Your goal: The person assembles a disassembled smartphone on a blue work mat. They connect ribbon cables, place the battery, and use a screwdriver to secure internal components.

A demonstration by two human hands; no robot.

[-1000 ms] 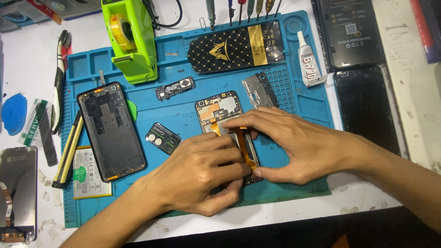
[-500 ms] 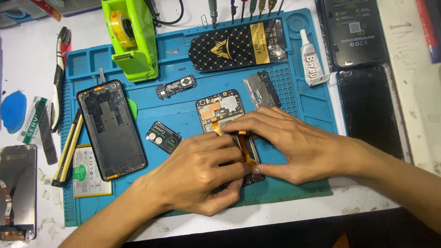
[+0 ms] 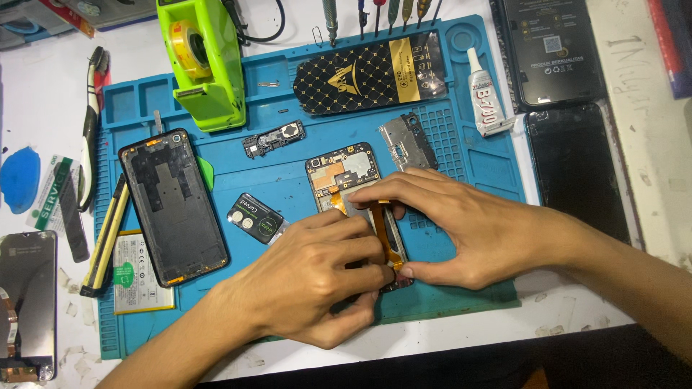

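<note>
An opened phone body (image 3: 346, 173) lies on the blue work mat (image 3: 288, 158), its circuit board bare at the top and an orange flex cable (image 3: 382, 229) running down its middle. My left hand (image 3: 306, 277) covers the phone's lower part, fingers curled and pressing on it beside the cable. My right hand (image 3: 461, 227) holds the phone's right edge, index finger stretched across the upper part and thumb at the bottom corner.
A black phone back frame (image 3: 173, 205) lies at the mat's left, a battery (image 3: 133, 274) and yellow-black tool (image 3: 108, 234) beside it. Green tape dispenser (image 3: 202, 61), black patterned pouch (image 3: 367, 72), glue tube (image 3: 486, 94), metal shield (image 3: 407, 140), small board (image 3: 274, 138), dark phones at right (image 3: 577, 173).
Both hands stay on the phone; the fingers have shifted only slightly along the orange cable.
</note>
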